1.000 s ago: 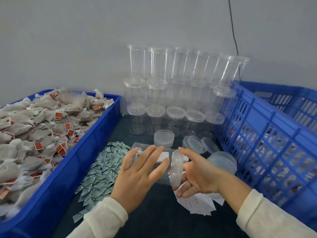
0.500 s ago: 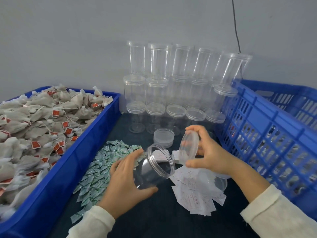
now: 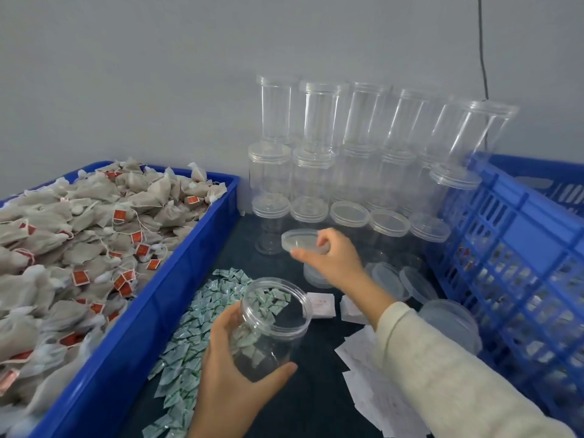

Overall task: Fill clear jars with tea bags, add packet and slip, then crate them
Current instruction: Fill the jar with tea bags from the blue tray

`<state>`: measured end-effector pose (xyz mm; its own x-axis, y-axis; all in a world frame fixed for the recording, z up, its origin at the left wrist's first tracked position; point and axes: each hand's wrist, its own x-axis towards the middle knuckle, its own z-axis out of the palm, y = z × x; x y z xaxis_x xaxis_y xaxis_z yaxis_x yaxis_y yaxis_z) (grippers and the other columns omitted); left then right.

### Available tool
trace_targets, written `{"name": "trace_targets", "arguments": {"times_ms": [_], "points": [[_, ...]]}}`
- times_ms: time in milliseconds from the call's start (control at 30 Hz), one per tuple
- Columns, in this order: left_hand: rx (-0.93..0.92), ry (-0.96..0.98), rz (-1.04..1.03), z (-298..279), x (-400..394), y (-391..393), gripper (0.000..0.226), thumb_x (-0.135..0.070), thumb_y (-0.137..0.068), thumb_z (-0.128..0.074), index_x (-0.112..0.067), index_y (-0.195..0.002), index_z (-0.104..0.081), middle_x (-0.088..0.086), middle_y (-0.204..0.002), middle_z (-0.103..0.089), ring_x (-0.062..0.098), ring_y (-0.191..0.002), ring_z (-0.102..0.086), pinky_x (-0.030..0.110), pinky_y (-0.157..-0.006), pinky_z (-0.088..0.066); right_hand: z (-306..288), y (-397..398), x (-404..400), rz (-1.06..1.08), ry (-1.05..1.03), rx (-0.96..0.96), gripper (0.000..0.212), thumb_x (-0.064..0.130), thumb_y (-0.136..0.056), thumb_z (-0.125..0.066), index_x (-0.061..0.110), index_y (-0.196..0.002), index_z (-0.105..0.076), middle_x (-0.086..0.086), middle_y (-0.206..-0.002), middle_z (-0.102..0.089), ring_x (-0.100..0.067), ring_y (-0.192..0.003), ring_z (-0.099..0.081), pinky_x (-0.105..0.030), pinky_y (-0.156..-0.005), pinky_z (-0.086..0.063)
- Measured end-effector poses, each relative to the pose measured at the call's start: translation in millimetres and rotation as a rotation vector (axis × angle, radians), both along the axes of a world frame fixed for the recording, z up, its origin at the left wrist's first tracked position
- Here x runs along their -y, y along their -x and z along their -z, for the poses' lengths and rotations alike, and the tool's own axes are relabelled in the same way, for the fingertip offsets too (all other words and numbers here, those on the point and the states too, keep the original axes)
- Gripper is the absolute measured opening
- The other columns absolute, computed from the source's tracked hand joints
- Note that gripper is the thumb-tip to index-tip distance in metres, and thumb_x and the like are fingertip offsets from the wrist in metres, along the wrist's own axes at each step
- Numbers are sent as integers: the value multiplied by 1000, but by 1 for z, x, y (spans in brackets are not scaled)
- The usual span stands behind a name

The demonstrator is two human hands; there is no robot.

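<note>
Dark tabletop [image 3: 316,406] carries a long blue plastic bin [image 3: 132,327] heaped with beige tea bags [image 3: 79,248]. Beside it, the left hand [image 3: 227,374] grips an open, seemingly empty clear plastic jar [image 3: 271,327]. Beyond, the right hand [image 3: 335,263] pinches its round clear lid [image 3: 300,240].

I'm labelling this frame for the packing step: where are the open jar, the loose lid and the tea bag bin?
open jar [image 3: 271,330], head view, clear side wall.
loose lid [image 3: 300,240], head view, flat top.
tea bag bin [image 3: 177,298], head view, blue right wall.
</note>
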<state>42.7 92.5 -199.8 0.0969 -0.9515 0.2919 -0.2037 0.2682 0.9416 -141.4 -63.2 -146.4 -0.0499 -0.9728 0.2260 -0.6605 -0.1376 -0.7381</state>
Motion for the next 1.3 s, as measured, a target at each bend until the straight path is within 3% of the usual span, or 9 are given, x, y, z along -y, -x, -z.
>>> {"name": "trace_targets", "arguments": {"times_ms": [100,200,267,400,533,867,1033,1233,1300], "points": [[-55,-8,-10,5,2,-4,102,-45,-31,-87,-55,-120,-38,-36,-122,-50,-13,-112,-50,19,-90,-41,19,-27,22,8,-21,-415,51,76,-65,-63,27,-68,-49,9,-97,-55,-19,-103,-49,-36,-83,-34],[-81,-29,-29,10,5,-9,106,-45,-27,-87,-42,-122,-40,-29,-121,-54,-13,-111,-50,19,-91,-41,37,-42,41,-24,-148,-677,68,83,-68,-50,23,-98,-66,-1,-124,-55,-27,-121,-40,-43,-97,-26],[-86,-39,-39,11,7,-11,107,-45,-26,-87,-38,-123,-40,-24,-124,-55,-15,-111,-50,14,-87,-40,45,-47,48,-14,-177,-795,81,84,-70,-44,20,-118,-63,-6,-130,-53,-29,-124,-37,-47,-100,-21],[-107,-67,-42,14,8,-13,112,-43,-25,-88,-32,-126,-41,-19,-124,-56,-15,-110,-52,15,-87,-40,52,-52,57,25,-201,-883,84,78,-76,-40,16,-131,-53,-11,-137,-49,-32,-130,-32,-54,-107,-10],[-117,-85,-53,16,8,-11,113,-43,-24,-88,-34,-127,-41,-23,-123,-57,-14,-109,-52,19,-89,-41,56,-55,57,-1,-247,-910,81,74,-81,-42,14,-135,-49,-13,-142,-43,-33,-135,-26,-55,-111,-5],[-111,-68,-37,11,2,-10,109,-47,-26,-88,-39,-124,-40,-41,-119,-51,-17,-112,-49,13,-87,-39,49,-54,49,-43,-265,-925,65,65,-90,-32,21,-133,-52,-11,-144,-42,-30,-140,-23,-59,-111,4],[-96,-22,-41,1,-3,-16,108,-46,-31,-89,-36,-127,-40,-37,-123,-50,-12,-114,-51,20,-92,-43,29,-57,37,-43,-120,-888,52,56,-94,-37,22,-131,-52,-8,-137,-48,-29,-131,-36,-55,-113,-3],[-34,108,-131,-46,-5,-41,95,-66,-34,-84,-65,-114,-32,-36,-126,-49,-10,-112,-55,15,-89,-47,-24,-83,25,-181,87,-659,43,51,-94,-45,27,-128,-54,0,-131,-56,-22,-123,-48,-45,-110,-14],[-37,150,-192,-63,-2,-55,96,-68,-40,-84,-56,-120,-32,-38,-123,-51,-9,-109,-58,14,-88,-48,-38,-96,24,-248,122,-612,41,49,-95,-47,26,-128,-55,1,-133,-56,-20,-123,-49,-46,-109,-18]]}}
